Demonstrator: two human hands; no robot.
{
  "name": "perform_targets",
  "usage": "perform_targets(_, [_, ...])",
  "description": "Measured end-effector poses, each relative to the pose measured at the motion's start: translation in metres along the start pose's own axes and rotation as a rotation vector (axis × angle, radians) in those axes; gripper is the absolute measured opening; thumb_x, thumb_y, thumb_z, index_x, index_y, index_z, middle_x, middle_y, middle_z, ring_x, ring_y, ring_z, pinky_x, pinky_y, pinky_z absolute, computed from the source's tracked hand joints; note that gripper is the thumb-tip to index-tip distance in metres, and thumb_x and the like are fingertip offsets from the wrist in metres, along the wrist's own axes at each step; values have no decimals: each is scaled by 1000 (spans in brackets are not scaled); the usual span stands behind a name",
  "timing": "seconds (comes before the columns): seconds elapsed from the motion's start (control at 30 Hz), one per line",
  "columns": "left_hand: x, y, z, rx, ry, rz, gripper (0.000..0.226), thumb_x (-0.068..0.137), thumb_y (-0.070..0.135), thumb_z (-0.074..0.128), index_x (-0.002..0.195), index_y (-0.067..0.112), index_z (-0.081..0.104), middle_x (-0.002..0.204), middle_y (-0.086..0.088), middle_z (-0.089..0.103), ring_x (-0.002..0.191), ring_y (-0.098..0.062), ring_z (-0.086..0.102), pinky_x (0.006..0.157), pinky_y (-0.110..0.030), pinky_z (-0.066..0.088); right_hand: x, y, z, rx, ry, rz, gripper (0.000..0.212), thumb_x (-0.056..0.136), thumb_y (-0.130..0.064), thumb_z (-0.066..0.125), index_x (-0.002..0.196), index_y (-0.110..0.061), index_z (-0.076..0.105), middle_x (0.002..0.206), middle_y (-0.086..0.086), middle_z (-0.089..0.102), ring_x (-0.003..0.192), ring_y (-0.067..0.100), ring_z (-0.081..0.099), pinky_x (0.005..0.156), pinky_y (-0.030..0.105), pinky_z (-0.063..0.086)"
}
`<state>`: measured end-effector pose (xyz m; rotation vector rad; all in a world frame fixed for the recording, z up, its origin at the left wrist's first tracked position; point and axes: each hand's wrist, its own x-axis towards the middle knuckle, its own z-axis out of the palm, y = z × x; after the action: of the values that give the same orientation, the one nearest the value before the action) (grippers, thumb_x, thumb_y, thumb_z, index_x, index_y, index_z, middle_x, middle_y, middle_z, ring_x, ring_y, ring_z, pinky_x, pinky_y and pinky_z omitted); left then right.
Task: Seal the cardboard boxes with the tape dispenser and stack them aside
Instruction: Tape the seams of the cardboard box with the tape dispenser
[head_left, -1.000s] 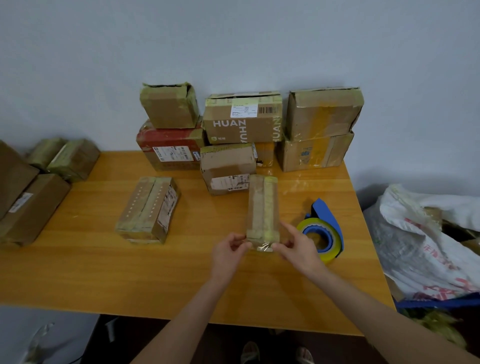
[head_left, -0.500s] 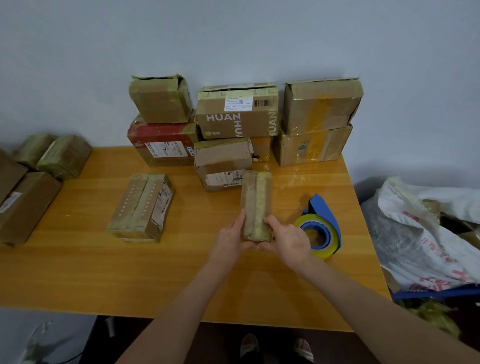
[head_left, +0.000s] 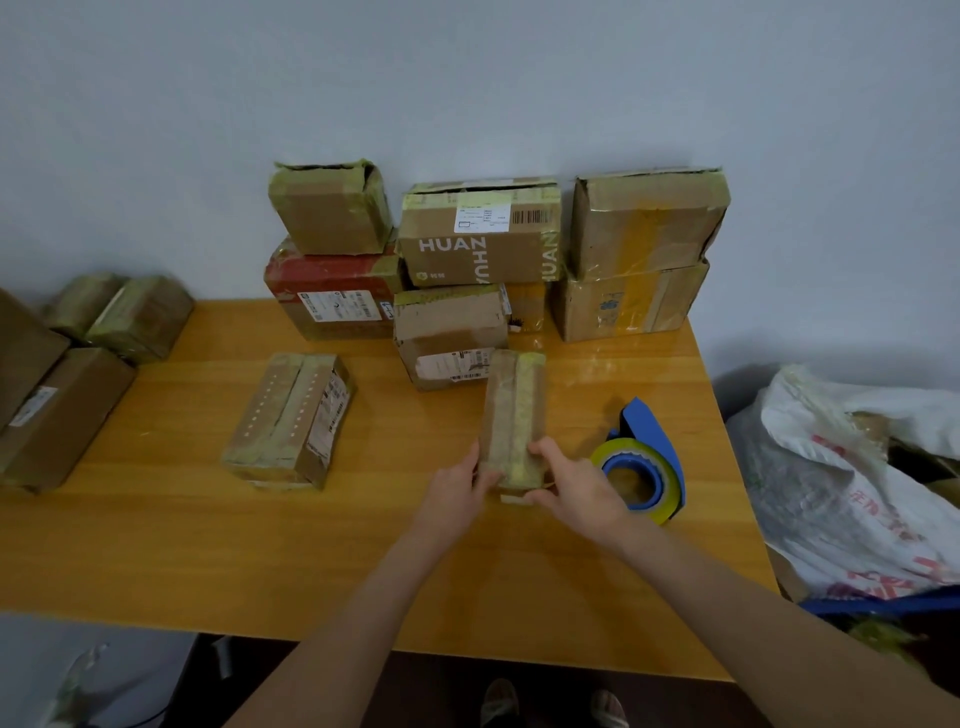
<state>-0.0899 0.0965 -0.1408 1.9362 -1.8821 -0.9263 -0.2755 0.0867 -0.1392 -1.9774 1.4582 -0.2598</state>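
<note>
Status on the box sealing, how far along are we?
Done: taped boxes stand stacked at the wall, e.g. the HUAN box. In hand: left hand and right hand grip the near end of the narrow box, tape already along its top; the tape dispenser lies beside it, untouched. Left: stack this one, plus the taped flat box lying loose on the table.

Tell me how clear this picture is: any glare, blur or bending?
Head view: soft, even light; glare patch on the table beside the narrow box; wide-angle bending bows the table's edges; fine label print is blurred, only the HUAN box lettering reads.
</note>
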Motion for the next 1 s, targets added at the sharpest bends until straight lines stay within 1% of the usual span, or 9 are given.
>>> perform_targets(0.1, [3,-2,-6,-22,-5,-76,44,105,29,33,137,3,48,122,-14,63,106,-25,59,87,-25,45,-2,1,-8,138,-42,24,58,88,-36,70,135,-31,36,110,2,68,85,11,65,65,22,53])
perform_targets(0.17, [1,2,-6,-108,8,-120,46,105,31,32,143,7,41,138,-10,53,123,-24,51,93,-23,39,-5,1,-11,266,46,78,60,86,-47,68,135,-31,38,106,-5,67,85,6,64,66,21,53])
perform_targets(0.23, [0,10,-4,-268,48,-196,51,103,36,35,148,10,33,146,-7,45,131,-24,45,101,-26,37,-4,0,-11,392,111,202,69,87,-53,64,141,-22,36,113,-2,64,95,12,64,75,28,55])
perform_targets(0.37, [-8,24,3,-441,11,-305,49,103,38,37,141,8,44,138,-9,52,123,-25,51,103,-41,44,0,-5,2,477,-62,371,80,91,-56,55,151,-13,27,144,7,47,121,27,54,95,37,51])
perform_targets(0.53, [-35,8,-5,-299,91,-346,44,103,37,37,128,7,56,117,-12,63,104,-28,60,85,-35,50,5,-32,23,583,-120,357,64,92,-45,62,142,-11,41,116,2,59,96,23,66,70,32,59])
perform_targets(0.6, [-43,-6,-17,-185,133,-356,42,103,37,38,117,6,62,108,-13,67,97,-28,61,74,-32,45,9,-49,33,670,-155,346,59,92,-37,63,139,-8,43,110,3,57,91,22,65,69,31,58])
perform_targets(0.7, [-51,-33,-51,-30,349,-343,35,101,33,45,105,5,65,99,-12,68,92,-27,63,67,-29,41,14,-75,48,725,-200,338,58,93,-34,63,140,-8,40,110,3,57,85,19,62,64,27,55])
perform_targets(0.87, [-51,-101,-129,37,745,-411,40,92,31,61,125,11,54,120,-7,57,110,-21,54,90,-34,48,28,-106,68,739,-209,339,60,93,-36,62,142,-9,40,106,-3,57,77,16,63,69,29,57])
perform_targets(1.0, [-30,-168,-176,-115,589,-635,74,93,43,57,148,4,26,147,-17,38,130,-33,42,101,-44,42,46,-134,88,724,-132,383,66,91,-41,64,144,-11,39,125,5,58,79,16,68,65,26,58])
